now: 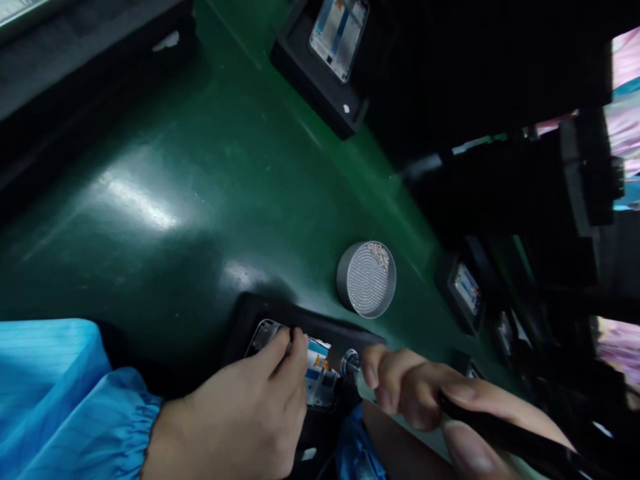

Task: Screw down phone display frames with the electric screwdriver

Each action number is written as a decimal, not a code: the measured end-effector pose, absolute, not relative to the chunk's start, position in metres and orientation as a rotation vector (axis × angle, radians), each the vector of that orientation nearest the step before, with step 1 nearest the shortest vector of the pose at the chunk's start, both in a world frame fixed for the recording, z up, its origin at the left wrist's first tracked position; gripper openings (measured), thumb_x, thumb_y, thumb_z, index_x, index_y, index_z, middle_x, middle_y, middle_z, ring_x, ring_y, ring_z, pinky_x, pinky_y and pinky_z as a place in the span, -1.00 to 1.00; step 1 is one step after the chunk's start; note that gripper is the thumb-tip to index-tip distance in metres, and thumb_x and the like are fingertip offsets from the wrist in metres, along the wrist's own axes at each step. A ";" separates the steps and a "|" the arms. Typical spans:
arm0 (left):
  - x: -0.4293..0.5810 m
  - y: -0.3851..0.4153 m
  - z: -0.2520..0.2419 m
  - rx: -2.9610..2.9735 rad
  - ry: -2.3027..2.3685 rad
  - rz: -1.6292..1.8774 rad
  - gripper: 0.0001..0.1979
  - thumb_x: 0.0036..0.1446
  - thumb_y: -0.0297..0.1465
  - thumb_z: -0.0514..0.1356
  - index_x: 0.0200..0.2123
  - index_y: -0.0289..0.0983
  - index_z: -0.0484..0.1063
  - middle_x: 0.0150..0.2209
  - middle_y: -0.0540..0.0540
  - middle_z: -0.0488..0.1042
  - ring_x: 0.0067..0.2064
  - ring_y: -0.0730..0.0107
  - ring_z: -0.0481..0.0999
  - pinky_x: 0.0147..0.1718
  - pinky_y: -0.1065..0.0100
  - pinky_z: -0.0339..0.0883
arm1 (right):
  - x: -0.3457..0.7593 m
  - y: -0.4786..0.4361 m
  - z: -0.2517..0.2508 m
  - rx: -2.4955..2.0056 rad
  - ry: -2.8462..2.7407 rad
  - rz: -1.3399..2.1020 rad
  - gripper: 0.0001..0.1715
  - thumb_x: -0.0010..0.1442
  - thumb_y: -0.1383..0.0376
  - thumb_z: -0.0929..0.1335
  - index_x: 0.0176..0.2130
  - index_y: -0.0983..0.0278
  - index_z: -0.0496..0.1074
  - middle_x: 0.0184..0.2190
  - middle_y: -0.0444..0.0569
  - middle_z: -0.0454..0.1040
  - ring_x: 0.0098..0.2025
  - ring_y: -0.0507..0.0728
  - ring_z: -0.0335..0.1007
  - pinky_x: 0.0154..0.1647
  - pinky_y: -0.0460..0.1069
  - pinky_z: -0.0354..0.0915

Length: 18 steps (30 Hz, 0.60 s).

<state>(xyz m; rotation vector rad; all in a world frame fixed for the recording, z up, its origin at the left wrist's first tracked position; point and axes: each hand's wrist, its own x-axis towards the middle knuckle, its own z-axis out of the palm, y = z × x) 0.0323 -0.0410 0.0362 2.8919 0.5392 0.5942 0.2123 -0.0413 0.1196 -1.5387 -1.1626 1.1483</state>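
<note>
A phone frame with blue strips and an orange flex piece lies in a black foam fixture. My left hand rests over the frame's left part, thumb and finger pinched together; a small dark bit shows between them, too little to name. My right hand is wrapped round an electric screwdriver with a pale body and a black lever. The screwdriver's metal nose is at the frame's right end; its tip is hidden from me.
A round grey dish of small screws stands on the green tabletop beyond the fixture. Another phone frame sits in a black tray farther back. More framed trays are at right. A dark block lies upper left.
</note>
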 end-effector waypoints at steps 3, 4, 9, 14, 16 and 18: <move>0.032 -0.040 0.037 2.886 0.541 0.603 -0.61 0.17 -0.28 0.22 -0.05 -0.43 0.59 -0.06 -0.32 0.59 0.11 -0.23 0.45 0.04 -0.05 0.37 | 0.211 -0.041 0.118 -1.526 -1.169 1.131 -0.90 0.13 0.21 0.45 -0.26 0.05 0.54 -0.62 -0.16 0.30 -0.52 0.11 0.34 -0.43 0.12 0.36; 0.032 -0.040 0.037 2.884 0.542 0.604 -0.62 0.18 -0.28 0.22 -0.05 -0.43 0.59 -0.06 -0.32 0.59 0.11 -0.24 0.46 0.04 -0.05 0.37 | 0.211 -0.040 0.118 -1.514 -1.170 1.124 -0.89 0.13 0.21 0.45 -0.25 0.05 0.54 -0.63 -0.17 0.29 -0.53 0.10 0.34 -0.43 0.12 0.36; 0.031 -0.040 0.037 2.866 0.561 0.609 -0.62 0.18 -0.29 0.23 -0.04 -0.43 0.59 -0.06 -0.31 0.59 0.12 -0.25 0.45 0.04 -0.04 0.38 | 0.213 -0.039 0.118 -1.493 -1.175 1.157 -0.91 0.11 0.24 0.46 -0.29 0.08 0.54 -0.62 -0.16 0.32 -0.51 0.10 0.35 -0.42 0.12 0.37; 0.032 -0.041 0.037 2.866 0.557 0.605 -0.63 0.17 -0.30 0.22 -0.05 -0.43 0.59 -0.06 -0.31 0.60 0.11 -0.25 0.45 0.03 -0.03 0.39 | 0.211 -0.041 0.114 -1.490 -1.135 1.129 -0.81 0.14 0.26 0.45 -0.18 0.03 0.55 -0.60 -0.17 0.33 -0.50 0.08 0.35 -0.40 0.11 0.37; 0.032 -0.041 0.037 2.871 0.547 0.602 -0.63 0.18 -0.30 0.21 -0.05 -0.43 0.59 -0.06 -0.32 0.60 0.11 -0.25 0.45 0.03 -0.03 0.39 | 0.210 -0.041 0.112 -1.486 -1.135 1.113 -0.78 0.15 0.25 0.45 -0.16 0.00 0.55 -0.60 -0.18 0.32 -0.50 0.07 0.34 -0.38 0.11 0.36; 0.032 -0.042 0.036 2.873 0.538 0.601 -0.62 0.19 -0.30 0.21 -0.04 -0.44 0.59 -0.06 -0.32 0.59 0.11 -0.26 0.45 0.03 -0.04 0.39 | 0.214 -0.043 0.112 -1.490 -1.149 1.127 -0.73 0.14 0.25 0.45 -0.12 -0.04 0.54 -0.61 -0.19 0.32 -0.51 0.08 0.34 -0.38 0.12 0.34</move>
